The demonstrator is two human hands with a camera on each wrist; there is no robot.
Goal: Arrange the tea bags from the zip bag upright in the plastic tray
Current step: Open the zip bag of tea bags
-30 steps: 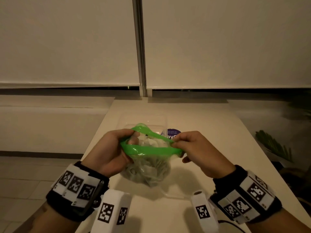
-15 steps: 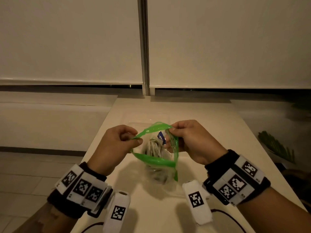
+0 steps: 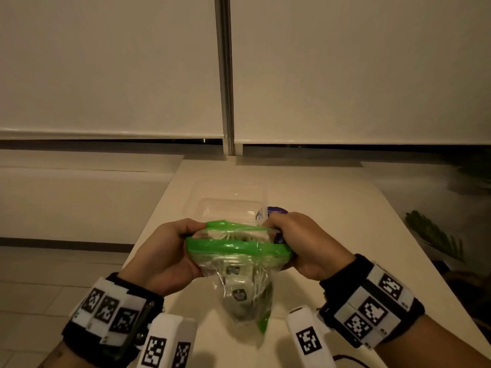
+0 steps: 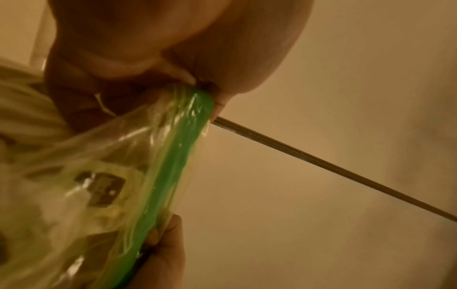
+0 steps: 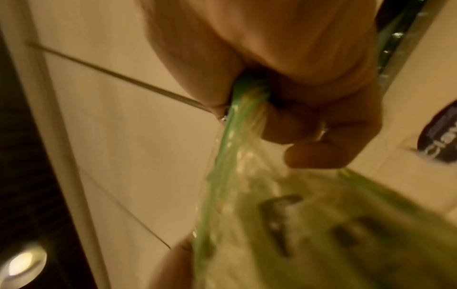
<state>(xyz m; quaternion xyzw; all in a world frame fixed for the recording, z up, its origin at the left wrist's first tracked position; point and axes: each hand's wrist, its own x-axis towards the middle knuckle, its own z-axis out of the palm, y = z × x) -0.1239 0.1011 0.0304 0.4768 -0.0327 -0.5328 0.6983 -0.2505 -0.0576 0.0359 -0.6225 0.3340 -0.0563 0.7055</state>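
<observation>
A clear zip bag [image 3: 239, 282] with a green zip strip [image 3: 236, 247] hangs above the table, full of white tea bags [image 3: 237, 293] with dark tags. My left hand [image 3: 170, 251] grips the strip's left end and my right hand [image 3: 300, 240] grips its right end. The mouth stands slightly apart, with tea bags showing inside. In the left wrist view my left hand [image 4: 173, 64] pinches the zip strip [image 4: 178, 156]; in the right wrist view my right hand [image 5: 284, 78] clamps the zip strip [image 5: 232, 136]. The clear plastic tray [image 3: 228, 205] sits on the table just behind the bag.
A purple round label [image 3: 275, 210] lies beside the tray on the white table [image 3: 332, 197]. The table's left edge drops to a tiled floor [image 3: 53, 274]. Green plant leaves [image 3: 435, 235] stand off the right side. Closed blinds [image 3: 106, 75] cover the window behind.
Both hands moved apart and drew the zip strip out sideways, so the bag's mouth went from a rounded opening to a long narrow one. The bag swung nearer to me.
</observation>
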